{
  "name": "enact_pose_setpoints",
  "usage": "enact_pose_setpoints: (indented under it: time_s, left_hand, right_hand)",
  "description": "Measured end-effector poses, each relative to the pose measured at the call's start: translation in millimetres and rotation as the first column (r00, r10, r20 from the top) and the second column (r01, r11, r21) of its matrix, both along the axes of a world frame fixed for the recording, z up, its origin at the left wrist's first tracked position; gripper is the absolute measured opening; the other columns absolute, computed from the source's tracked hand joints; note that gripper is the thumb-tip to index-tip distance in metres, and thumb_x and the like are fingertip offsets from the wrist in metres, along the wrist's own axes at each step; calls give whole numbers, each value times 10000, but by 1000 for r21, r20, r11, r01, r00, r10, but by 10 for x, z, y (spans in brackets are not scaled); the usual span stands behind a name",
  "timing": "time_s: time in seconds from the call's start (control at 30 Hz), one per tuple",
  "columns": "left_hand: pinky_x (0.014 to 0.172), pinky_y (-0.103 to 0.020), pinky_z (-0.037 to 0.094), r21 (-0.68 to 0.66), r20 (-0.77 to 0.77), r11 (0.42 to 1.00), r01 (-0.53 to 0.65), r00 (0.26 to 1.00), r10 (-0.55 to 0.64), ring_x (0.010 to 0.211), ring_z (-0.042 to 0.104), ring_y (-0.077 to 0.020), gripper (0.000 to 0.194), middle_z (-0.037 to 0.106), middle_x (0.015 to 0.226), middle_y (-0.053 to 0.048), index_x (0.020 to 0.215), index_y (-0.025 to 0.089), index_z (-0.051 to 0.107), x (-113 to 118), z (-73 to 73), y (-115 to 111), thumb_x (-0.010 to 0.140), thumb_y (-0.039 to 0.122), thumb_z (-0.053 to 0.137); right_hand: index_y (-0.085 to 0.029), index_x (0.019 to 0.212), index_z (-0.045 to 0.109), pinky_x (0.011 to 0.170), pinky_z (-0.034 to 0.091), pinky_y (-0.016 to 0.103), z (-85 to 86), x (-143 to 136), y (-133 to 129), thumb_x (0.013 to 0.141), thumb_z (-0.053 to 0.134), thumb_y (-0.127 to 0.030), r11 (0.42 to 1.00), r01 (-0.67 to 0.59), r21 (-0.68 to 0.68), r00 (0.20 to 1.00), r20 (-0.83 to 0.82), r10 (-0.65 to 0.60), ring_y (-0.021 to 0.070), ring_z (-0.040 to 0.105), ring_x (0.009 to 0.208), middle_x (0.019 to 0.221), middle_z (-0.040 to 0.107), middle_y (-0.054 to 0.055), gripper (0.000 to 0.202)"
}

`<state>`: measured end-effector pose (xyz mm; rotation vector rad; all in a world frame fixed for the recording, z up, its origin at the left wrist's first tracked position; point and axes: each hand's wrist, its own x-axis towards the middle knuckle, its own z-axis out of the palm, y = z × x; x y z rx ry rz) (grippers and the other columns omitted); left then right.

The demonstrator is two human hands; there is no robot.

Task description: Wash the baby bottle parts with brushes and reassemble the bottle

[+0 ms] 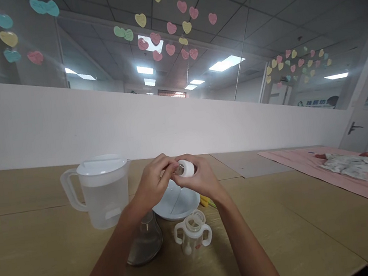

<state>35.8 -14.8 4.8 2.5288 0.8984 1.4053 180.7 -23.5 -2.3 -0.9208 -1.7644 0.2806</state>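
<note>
Above a pale bowl (178, 206), my right hand (205, 176) is closed around a white baby bottle collar (188, 168), tilted with its opening toward the left. The fingers of my left hand (155, 179) are pinched at that opening, on what looks like a clear bottle nipple, mostly covered by the fingertips. Below my hands stands a baby bottle (193, 243) with two white handles, its top uncapped. A clear glass vessel (146, 243) sits under my left forearm, which hides part of it.
On the left stands a translucent lidded pitcher (107, 205) with liquid inside. Something yellow (205, 200) lies partly behind the bowl. To the right, a doll-like figure in a patterned garment (350, 166) lies on a pink cloth (303, 166). A white wall (108, 122) rises behind the table.
</note>
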Motion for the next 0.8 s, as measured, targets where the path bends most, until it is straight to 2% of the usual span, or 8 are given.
enact_pose_setpoints:
  time_s: [0.13,0.3,0.4,0.5,0.6,0.67,0.73,0.8]
  left_hand:
    - [666,-229,409,-12,203,984,176,964,-170,682,501,-121,332,518,697,-15,714,165,533,-14,-37,60,878,390,351]
    - [681,-235,419,-85,230,973,215,954,-191,711,530,-131,352,572,719,-25,747,155,585,-29,-31,88,861,418,381]
    - [653,-231,420,-58,207,987,152,969,-137,694,540,-131,317,610,718,-26,764,160,625,-17,2,39,845,393,426]
    - [637,-221,417,43,189,999,-13,982,5,684,551,-124,250,639,728,-14,778,182,662,12,51,-85,823,345,478]
    - [656,-223,421,154,139,970,-190,976,169,707,567,-128,252,659,764,-9,816,205,681,43,100,-222,822,338,467]
    - [682,-231,423,199,82,949,-244,969,232,728,574,-135,283,667,793,-15,824,207,684,56,126,-275,830,353,441]
    - [697,-238,424,176,23,952,-249,968,249,756,579,-146,305,669,823,-20,841,208,680,54,147,-288,836,371,423]
    - [697,-247,429,70,-46,969,-237,970,240,794,582,-161,328,667,868,-24,930,212,656,40,160,-283,842,400,401]
  right_hand:
    - [-149,849,631,555,475,234,71,-12,-144,566,661,-276,996,-69,-53,993,-103,63,141,590,639,762,637,16,311]
    - [-171,862,650,638,493,262,115,0,-197,574,639,-264,998,-57,36,996,-72,59,158,604,731,826,663,23,303]
    - [-175,864,645,627,480,252,119,49,-162,591,640,-259,990,-23,136,997,-70,32,150,592,726,836,661,31,286]
    - [-186,857,636,585,457,244,105,94,-103,628,633,-307,973,60,221,997,-60,-47,156,583,747,863,650,44,259]
    - [-200,892,624,583,438,239,84,114,-53,671,597,-311,949,120,293,992,-2,-125,164,572,801,912,635,48,248]
    - [-212,927,615,602,430,237,72,114,-38,694,569,-279,939,133,316,986,57,-159,159,561,817,918,624,40,247]
    - [-220,937,619,629,424,239,65,119,-31,703,562,-271,924,172,342,970,103,-219,154,546,823,930,599,38,246]
    - [-209,881,643,638,414,243,66,159,-18,700,575,-308,890,270,367,937,112,-331,153,530,802,909,567,46,217]
